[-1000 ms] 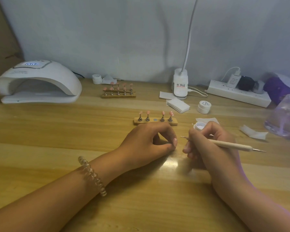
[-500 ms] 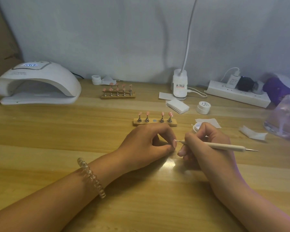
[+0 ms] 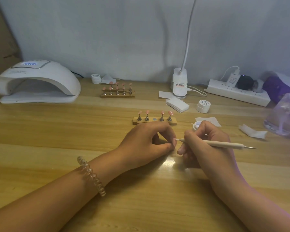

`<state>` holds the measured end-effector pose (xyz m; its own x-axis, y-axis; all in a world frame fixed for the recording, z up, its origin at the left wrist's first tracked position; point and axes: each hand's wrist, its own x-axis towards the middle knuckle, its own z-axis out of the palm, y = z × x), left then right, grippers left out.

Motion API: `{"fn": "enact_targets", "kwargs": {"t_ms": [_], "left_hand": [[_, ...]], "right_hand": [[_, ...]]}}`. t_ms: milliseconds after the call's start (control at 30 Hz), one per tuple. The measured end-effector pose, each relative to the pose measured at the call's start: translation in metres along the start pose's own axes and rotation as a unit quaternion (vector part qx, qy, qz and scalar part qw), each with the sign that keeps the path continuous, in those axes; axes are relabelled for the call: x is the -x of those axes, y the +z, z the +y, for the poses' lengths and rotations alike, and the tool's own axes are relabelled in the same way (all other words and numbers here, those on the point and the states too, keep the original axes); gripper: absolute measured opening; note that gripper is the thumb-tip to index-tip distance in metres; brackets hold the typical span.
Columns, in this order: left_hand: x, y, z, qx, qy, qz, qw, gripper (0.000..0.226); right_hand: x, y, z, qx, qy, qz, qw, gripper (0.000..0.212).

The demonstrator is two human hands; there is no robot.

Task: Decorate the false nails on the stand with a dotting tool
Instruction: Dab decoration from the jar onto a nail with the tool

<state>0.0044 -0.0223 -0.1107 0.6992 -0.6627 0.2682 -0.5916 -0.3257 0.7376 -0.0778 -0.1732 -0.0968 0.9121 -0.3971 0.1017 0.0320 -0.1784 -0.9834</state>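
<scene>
A wooden nail stand with several pink false nails on metal pegs sits just beyond my hands; its middle spot is bare. My left hand rests on the table and pinches a pink false nail between thumb and forefinger. My right hand grips a cream dotting tool like a pen. Its metal tip touches the held nail. A small open white pot is partly hidden behind my right hand.
A white nail lamp stands at the back left. A second stand with nails is at the back centre, near a small jar. A lamp base, wipes, a closed jar, a power strip and a clear bottle lie to the right.
My right hand has moved left with the dotting tool, and its tip has reached the false nail in my left fingers. My left hand has stayed in place.
</scene>
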Motion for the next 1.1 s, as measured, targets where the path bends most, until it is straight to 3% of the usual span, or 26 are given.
{"fn": "enact_targets", "kwargs": {"t_ms": [833,1100], "left_hand": [[-0.0003,0.0004,-0.0011,-0.003,0.004,0.002,1.0,0.016],[0.0,0.0001,-0.0012,0.001,0.001,0.004,1.0,0.013]], "right_hand": [[0.0019,-0.0008,-0.0015,-0.022,0.004,-0.01,1.0,0.018],[0.0024,-0.002,-0.0035,-0.086,0.003,0.022,0.996,0.025]]}}
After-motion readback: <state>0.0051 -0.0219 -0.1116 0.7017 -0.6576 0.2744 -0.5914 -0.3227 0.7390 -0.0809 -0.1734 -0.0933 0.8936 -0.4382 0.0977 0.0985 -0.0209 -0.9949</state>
